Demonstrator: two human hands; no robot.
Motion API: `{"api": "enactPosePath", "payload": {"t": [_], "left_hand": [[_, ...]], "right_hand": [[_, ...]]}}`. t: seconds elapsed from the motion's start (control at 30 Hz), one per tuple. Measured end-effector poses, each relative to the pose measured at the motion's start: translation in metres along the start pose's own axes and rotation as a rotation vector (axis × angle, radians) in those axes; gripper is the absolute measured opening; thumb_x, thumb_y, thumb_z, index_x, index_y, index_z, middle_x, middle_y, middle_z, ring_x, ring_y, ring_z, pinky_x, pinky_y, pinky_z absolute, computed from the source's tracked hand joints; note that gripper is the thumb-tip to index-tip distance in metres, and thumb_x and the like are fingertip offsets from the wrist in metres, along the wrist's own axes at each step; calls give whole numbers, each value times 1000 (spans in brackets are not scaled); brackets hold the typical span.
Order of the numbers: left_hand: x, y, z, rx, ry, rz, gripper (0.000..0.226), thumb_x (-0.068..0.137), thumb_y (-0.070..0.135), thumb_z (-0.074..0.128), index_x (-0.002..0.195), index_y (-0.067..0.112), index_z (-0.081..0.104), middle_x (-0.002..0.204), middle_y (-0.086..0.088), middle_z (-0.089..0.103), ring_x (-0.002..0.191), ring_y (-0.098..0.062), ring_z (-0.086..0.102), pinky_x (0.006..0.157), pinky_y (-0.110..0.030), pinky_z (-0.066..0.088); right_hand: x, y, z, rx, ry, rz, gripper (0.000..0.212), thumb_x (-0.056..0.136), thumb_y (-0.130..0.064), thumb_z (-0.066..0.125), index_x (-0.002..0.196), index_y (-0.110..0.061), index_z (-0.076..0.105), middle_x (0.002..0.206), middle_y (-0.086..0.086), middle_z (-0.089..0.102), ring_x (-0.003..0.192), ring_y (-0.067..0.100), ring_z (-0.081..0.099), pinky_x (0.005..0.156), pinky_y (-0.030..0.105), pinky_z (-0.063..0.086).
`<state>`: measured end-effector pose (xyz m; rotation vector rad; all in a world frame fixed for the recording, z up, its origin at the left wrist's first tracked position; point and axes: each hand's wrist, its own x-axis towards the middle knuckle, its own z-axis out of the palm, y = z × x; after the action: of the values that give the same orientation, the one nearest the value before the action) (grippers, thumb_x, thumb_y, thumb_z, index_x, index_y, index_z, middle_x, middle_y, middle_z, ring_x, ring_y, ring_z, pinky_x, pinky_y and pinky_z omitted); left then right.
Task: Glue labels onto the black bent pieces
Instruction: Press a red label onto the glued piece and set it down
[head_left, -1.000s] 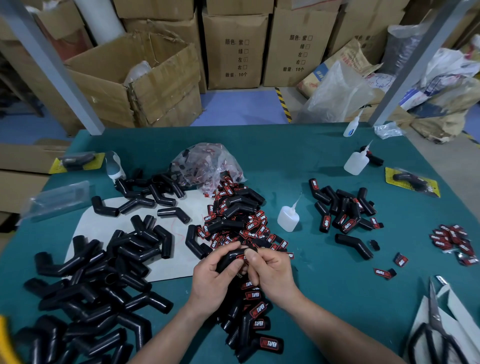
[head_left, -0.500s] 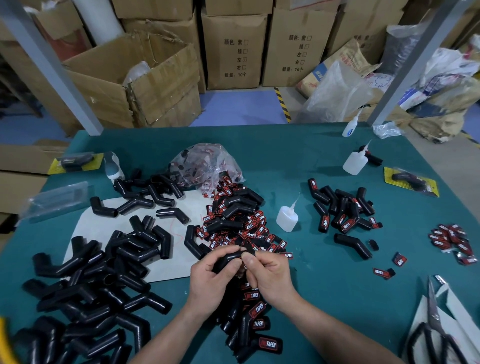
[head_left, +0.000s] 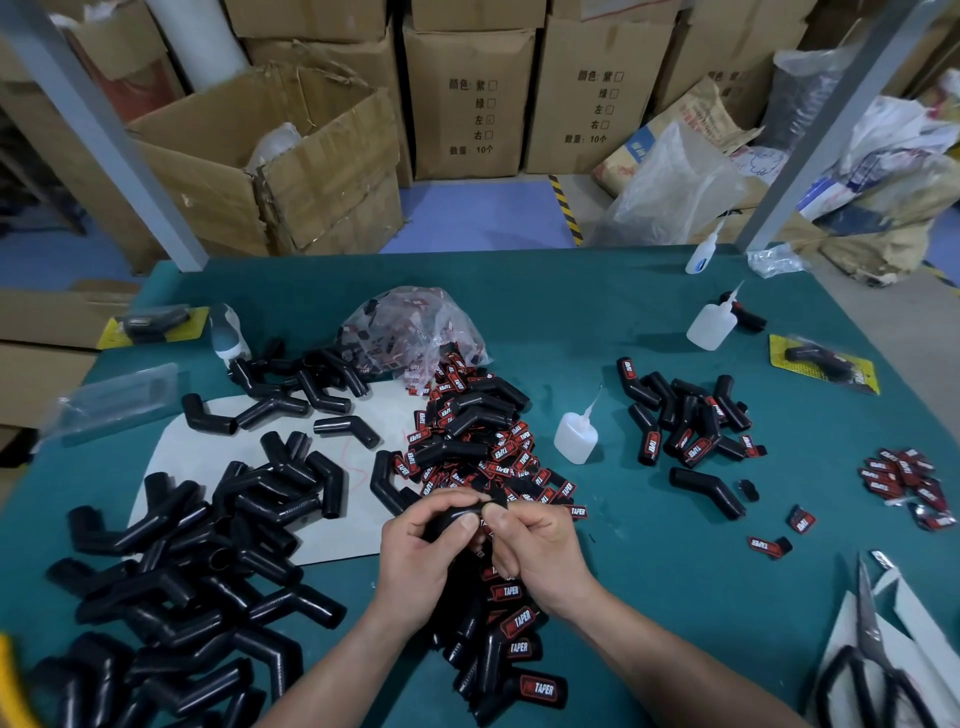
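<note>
Head view: the left hand (head_left: 421, 551) grips a black bent piece (head_left: 457, 518) above the green worktop (head_left: 649, 582); the right hand (head_left: 537, 551) pinches the piece's far end; loose labels (head_left: 501, 460) lie heaped just beyond; a glue bottle (head_left: 574, 439) stands near, to the right; labelled pieces (head_left: 519, 649) lie between the wrists.

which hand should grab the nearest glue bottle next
Probably the right hand: the nearest glue bottle stands beyond it on the right, while the left hand grips the black bent piece.
</note>
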<state>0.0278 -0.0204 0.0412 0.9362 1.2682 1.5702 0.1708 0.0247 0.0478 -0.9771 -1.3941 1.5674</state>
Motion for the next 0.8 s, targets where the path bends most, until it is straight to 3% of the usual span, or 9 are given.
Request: {"api": "enactPosePath", "payload": {"t": [0.13,0.27,0.53,0.8], "left_hand": [[1,0,-1,-18,-9,-23,18,81,32,77,98,27,80,110,-11,76,99,-23,73,78,-33,59],[1,0,1,-25,-4,-38,19,80,32,77,98,26,81,110,-10,76,95,-21,73,76,-31,59],[1,3,2,-14,-12,-9,19,80,31,76,98,27,81,111,-10,76,101,-19,73,82,-25,58],[1,0,0,-4,-13,-19,20,80,33,76,99,27,81,111,-9,76,103,-21,73,84,-30,59]], "right_hand": [[1,1,-1,64,-25,37,50,93,-47,67,51,-23,54,43,-4,47,39,14,42,45,25,39],[1,1,-1,71,-28,43,49,94,-45,67,52,-23,54,43,-3,47,39,14,43,46,25,40],[2,6,-2,58,-13,42,49,96,-41,66,53,-22,54,42,-1,47,39,16,44,46,26,41],[3,8,-2,64,-8,47,50,95,-44,67,52,-22,54,42,-2,47,39,15,42,46,26,40]]}}
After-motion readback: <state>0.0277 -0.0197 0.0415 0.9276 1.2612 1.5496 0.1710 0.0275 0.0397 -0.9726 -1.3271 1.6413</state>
